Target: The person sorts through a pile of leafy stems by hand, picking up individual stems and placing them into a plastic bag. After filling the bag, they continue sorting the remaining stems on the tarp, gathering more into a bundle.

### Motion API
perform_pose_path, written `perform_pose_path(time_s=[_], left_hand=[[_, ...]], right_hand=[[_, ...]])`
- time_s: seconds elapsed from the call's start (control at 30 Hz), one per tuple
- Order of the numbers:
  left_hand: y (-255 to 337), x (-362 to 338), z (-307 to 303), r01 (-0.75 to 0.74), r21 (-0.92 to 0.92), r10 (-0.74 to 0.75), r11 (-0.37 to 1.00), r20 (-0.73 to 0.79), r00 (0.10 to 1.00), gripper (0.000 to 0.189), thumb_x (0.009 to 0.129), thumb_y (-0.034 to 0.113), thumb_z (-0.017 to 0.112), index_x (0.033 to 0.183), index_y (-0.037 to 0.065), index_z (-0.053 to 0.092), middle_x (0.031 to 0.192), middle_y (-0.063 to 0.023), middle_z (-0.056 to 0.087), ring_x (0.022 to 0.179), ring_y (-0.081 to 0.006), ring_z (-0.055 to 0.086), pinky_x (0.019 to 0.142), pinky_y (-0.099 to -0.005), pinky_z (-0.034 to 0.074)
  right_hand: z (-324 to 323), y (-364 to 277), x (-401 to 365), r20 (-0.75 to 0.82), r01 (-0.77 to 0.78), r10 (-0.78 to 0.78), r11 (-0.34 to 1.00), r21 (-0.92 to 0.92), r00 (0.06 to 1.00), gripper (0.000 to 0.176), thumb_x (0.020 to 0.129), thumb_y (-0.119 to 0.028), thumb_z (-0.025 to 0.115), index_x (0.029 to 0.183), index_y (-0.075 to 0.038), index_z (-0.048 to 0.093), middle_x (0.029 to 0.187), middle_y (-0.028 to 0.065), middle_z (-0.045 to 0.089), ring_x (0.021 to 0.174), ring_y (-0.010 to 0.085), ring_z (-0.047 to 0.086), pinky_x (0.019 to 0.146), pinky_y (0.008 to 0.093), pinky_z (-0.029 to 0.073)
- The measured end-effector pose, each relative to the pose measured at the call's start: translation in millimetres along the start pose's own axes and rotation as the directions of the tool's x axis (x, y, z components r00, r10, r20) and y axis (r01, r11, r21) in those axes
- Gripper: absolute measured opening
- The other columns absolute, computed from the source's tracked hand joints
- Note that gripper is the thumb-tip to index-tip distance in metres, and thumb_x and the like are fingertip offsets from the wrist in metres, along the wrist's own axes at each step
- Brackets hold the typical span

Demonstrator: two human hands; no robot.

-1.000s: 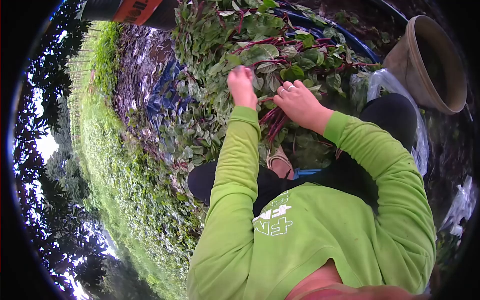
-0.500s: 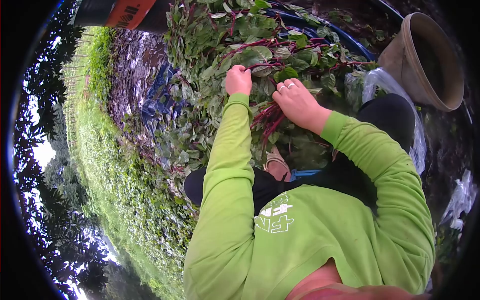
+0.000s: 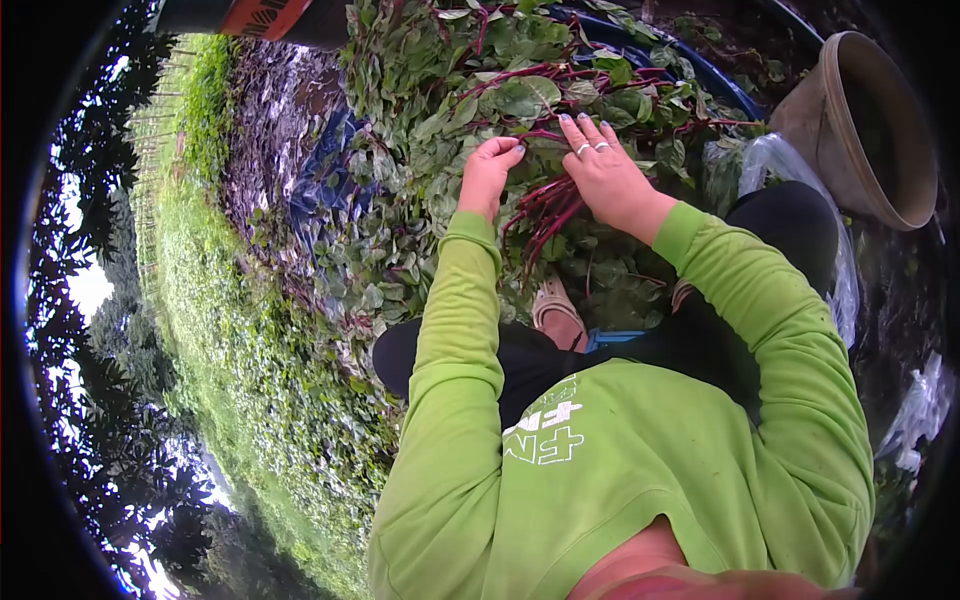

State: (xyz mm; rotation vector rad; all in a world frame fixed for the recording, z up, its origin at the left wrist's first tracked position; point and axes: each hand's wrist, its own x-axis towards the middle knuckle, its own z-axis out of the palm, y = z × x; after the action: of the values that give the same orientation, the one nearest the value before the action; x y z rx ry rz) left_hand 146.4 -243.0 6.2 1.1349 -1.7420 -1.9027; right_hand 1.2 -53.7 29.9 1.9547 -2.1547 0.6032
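Observation:
My left hand [image 3: 487,178] is closed in a pinch at the end of a thin red stem [image 3: 543,134] in the leaf pile. My right hand [image 3: 612,182], with two rings, has its fingers stretched over the leaves towards that same stem. Under its palm and thumb sits a bunch of red-stemmed leafy greens [image 3: 550,207], the cut-looking stem ends pointing down and left. The leaf ends of this bunch are mostly hidden by the hand. Around both hands lies a large pile of the same greens [image 3: 415,150], with purple-red stems and broad green leaves.
A brown bucket [image 3: 822,120] lies tilted at the upper right, beside a clear plastic bag [image 3: 790,160]. A dark container with an orange label [image 3: 262,16] stands upper left. Blue sheeting [image 3: 325,180] shows beneath the greens. My sandalled foot [image 3: 558,315] is below my hands.
My right hand has moved up, its fingers straightening towards the stem near my left hand. The left hand has shifted slightly down and right. The bunch stays under the right hand.

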Motion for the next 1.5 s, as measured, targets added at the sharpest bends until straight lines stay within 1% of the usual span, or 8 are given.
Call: perform_pose_path(time_s=[0.23,0.37,0.53,0.7,0.87,1.2,1.37,1.5], left_hand=[[-13,-39,-19,-0.034,0.346,0.033,0.937,0.009,0.999,0.017,0.095,0.020,0.065,0.097,0.003,0.067,0.088,-0.0057,0.069,0.082,-0.0104,0.061,0.074,-0.0301,0.049],[-18,-64,-37,-0.047,0.892,0.323,0.450,-0.114,0.940,0.023,0.094,0.025,0.061,0.098,0.003,0.067,0.083,-0.0135,0.069,0.081,-0.0288,0.067,0.075,-0.0422,0.052],[23,-104,-100,0.330,0.902,0.281,0.280,-0.405,0.870,0.106,0.087,0.070,0.063,0.156,-0.003,0.028,0.156,-0.0302,0.036,0.145,-0.0494,0.030,0.116,-0.0616,0.025],[41,-121,24,-0.404,0.835,0.242,0.374,0.333,0.911,0.148,0.064,0.091,0.065,0.161,-0.005,0.008,0.168,-0.0265,0.015,0.157,-0.0441,0.006,0.125,-0.0566,0.006],[9,-97,43,-0.286,0.594,0.062,0.752,0.368,0.928,0.088,0.065,0.040,0.091,0.136,0.006,0.052,0.127,-0.0156,0.068,0.122,-0.0339,0.062,0.117,-0.0571,0.031],[45,-108,47,-0.210,0.887,-0.049,0.411,0.251,0.967,0.050,0.073,0.032,0.082,0.113,0.005,0.067,0.106,-0.0207,0.072,0.099,-0.0395,0.069,0.084,-0.0469,0.055],[60,-70,25,-0.202,0.650,-0.209,0.733,0.497,0.842,0.060,0.077,0.032,0.086,0.122,-0.001,0.064,0.110,-0.0218,0.071,0.104,-0.0301,0.068,0.094,-0.0370,0.052],[26,20,-15,-0.299,0.608,0.211,0.735,0.215,0.954,0.034,0.088,0.028,0.077,0.114,0.007,0.073,0.115,-0.0168,0.069,0.106,-0.0313,0.067,0.092,-0.0397,0.052]], right_hand=[[-14,-10,2,0.093,0.106,-0.112,0.992,0.062,0.989,0.017,0.085,-0.010,0.060,0.101,-0.006,0.064,0.114,0.0106,0.063,0.107,0.0266,0.060,0.089,0.0392,0.045],[-16,-18,-3,0.151,0.127,-0.130,0.991,0.031,0.980,0.014,0.087,-0.014,0.059,0.097,-0.009,0.067,0.109,0.0083,0.065,0.110,0.0240,0.060,0.090,0.0374,0.044],[-16,-12,-6,0.107,0.111,-0.109,0.994,-0.013,0.988,0.014,0.086,-0.014,0.060,0.097,-0.009,0.068,0.109,0.0079,0.065,0.111,0.0233,0.060,0.091,0.0373,0.043],[-13,-26,-4,0.112,0.122,-0.120,0.992,-0.014,0.986,0.016,0.085,-0.015,0.061,0.097,-0.007,0.068,0.112,0.0088,0.066,0.110,0.0237,0.060,0.092,0.0382,0.044],[-18,-28,-11,0.052,0.096,-0.100,0.993,0.062,0.994,0.023,0.081,-0.015,0.063,0.102,-0.006,0.065,0.115,0.0109,0.064,0.108,0.0263,0.060,0.091,0.0407,0.044],[-37,-16,-5,0.031,0.247,-0.270,0.917,0.314,0.962,0.033,0.080,-0.018,0.072,0.110,-0.009,0.063,0.111,0.0123,0.065,0.105,0.0324,0.065,0.101,0.0524,0.043],[-3,-4,-4,0.272,0.013,-0.092,0.961,0.278,0.958,0.016,0.084,-0.018,0.066,0.099,-0.013,0.065,0.097,0.0071,0.067,0.091,0.0281,0.069,0.085,0.0436,0.051],[-14,-5,0,0.195,0.111,-0.134,0.986,0.125,0.972,0.009,0.084,-0.015,0.061,0.093,-0.013,0.065,0.092,0.0050,0.065,0.093,0.0234,0.067,0.078,0.0379,0.050]])
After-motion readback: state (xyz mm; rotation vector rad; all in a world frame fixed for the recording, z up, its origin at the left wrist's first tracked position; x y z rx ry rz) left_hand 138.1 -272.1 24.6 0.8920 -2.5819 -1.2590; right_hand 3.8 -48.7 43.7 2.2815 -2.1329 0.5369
